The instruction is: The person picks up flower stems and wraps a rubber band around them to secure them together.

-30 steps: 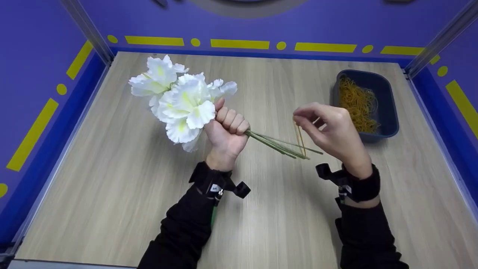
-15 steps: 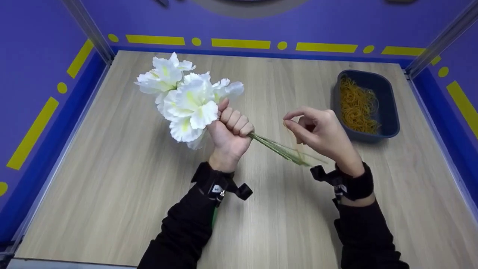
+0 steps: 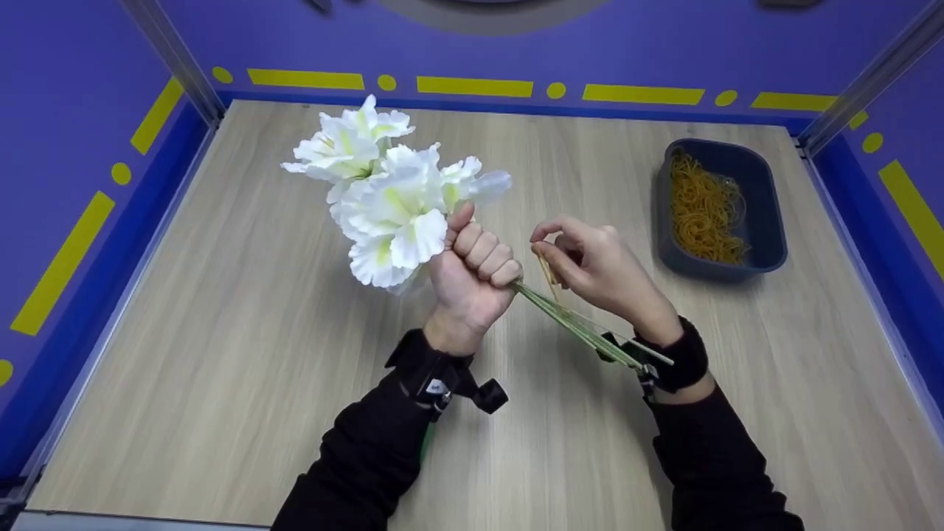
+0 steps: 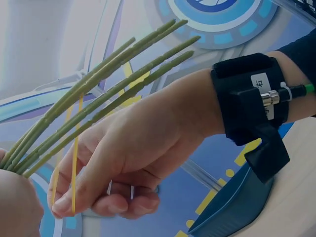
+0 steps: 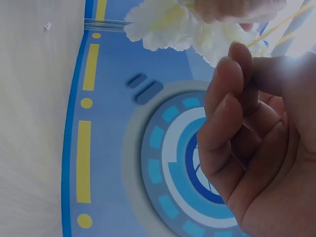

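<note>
My left hand grips a bunch of white artificial flowers by the green stems, blooms to the upper left. The stem ends slant down right past the fist. Just right of that fist, my right hand pinches a yellow rubber band between thumb and fingertips. In the left wrist view, the stretched rubber band runs from the fingertips up to the stems and hooks around at least some of them. White petals appear at the top of the right wrist view.
A dark blue bin at the back right holds a heap of yellow rubber bands. Blue walls with yellow marks close in the wooden table at the back and sides.
The right hand has moved left along the stems, bringing the rubber band from near their ends to close beside the left fist. The left hand and flowers have shifted slightly right.
</note>
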Demonstrator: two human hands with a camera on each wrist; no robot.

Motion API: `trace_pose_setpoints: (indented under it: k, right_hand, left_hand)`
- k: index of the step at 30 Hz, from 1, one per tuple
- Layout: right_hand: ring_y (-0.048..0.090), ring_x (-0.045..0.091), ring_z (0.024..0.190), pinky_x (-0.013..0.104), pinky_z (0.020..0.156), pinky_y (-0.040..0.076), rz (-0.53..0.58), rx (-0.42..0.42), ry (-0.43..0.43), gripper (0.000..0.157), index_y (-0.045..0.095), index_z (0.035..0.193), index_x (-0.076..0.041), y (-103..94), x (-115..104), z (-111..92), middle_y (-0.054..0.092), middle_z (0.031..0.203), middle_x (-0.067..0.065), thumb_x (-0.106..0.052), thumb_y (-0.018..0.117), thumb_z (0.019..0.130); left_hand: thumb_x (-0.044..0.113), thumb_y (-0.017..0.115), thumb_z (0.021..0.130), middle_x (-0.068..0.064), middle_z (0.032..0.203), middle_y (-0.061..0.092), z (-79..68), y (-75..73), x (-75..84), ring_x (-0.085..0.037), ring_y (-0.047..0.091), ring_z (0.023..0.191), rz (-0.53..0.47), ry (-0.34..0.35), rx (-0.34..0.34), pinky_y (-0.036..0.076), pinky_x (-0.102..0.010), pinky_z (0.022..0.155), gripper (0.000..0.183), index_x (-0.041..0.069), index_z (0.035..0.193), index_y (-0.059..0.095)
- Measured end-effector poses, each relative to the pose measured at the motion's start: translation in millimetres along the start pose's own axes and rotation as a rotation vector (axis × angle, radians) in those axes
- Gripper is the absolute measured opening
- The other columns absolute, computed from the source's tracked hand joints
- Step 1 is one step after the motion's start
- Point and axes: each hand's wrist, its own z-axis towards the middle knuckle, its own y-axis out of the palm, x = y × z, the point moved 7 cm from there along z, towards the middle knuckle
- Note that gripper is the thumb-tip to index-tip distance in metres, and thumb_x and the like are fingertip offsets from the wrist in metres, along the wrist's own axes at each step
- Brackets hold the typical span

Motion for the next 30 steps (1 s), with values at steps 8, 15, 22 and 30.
trace_pose_setpoints:
  k: [8, 15, 22, 30]
  right_hand:
    - [0.05, 0.005, 0.052, 0.021, 0.049, 0.039, -0.01, -0.049, 0.027, 0.01, 0.052, 0.111, -0.003, 17.3, -2.2, 1.8, 0.057, 0.065, -0.006, -0.013, 0.051, 0.107]
    - [0.053, 0.011, 0.051, 0.021, 0.047, 0.042, 0.139, 0.051, 0.043, 0.011, 0.048, 0.108, -0.002, 9.7, -14.7, 1.0, 0.058, 0.066, -0.001, -0.013, 0.047, 0.108]
    - [0.051, 0.013, 0.043, 0.02, 0.04, 0.042, 0.189, 0.173, -0.037, 0.007, 0.05, 0.105, 0.003, -1.1, -17.8, 1.4, 0.057, 0.062, 0.002, -0.004, 0.052, 0.105]
    - [0.052, 0.007, 0.046, 0.019, 0.042, 0.043, 0.039, 0.138, 0.034, 0.006, 0.064, 0.103, -0.004, 8.9, 0.4, 2.7, 0.06, 0.067, -0.003, -0.009, 0.062, 0.101]
  left_hand:
    - [0.029, 0.028, 0.106, 0.01, 0.052, 0.012, 0.7, 4.9, 16.7, -0.005, 0.008, 0.046, -0.04, 0.09, -0.039, 0.008, -0.021, 0.045, 0.051, 0.023, 0.057, 0.017]
    - [0.033, 0.02, 0.108, 0.01, 0.052, 0.012, 2.8, 4.0, 18.2, -0.006, 0.008, 0.046, -0.012, 0.084, -0.019, 0.008, -0.022, 0.045, 0.053, 0.022, 0.056, 0.016]
    - [0.033, 0.02, 0.108, 0.01, 0.053, 0.011, 3.7, 0.3, 18.7, -0.005, 0.007, 0.046, 0.0, 0.083, 0.035, 0.007, -0.021, 0.045, 0.053, 0.022, 0.057, 0.015]
    - [0.032, 0.021, 0.108, 0.009, 0.052, 0.012, 0.7, 4.0, 16.8, -0.006, 0.007, 0.046, -0.004, 0.078, 0.014, 0.007, -0.022, 0.045, 0.053, 0.022, 0.057, 0.016]
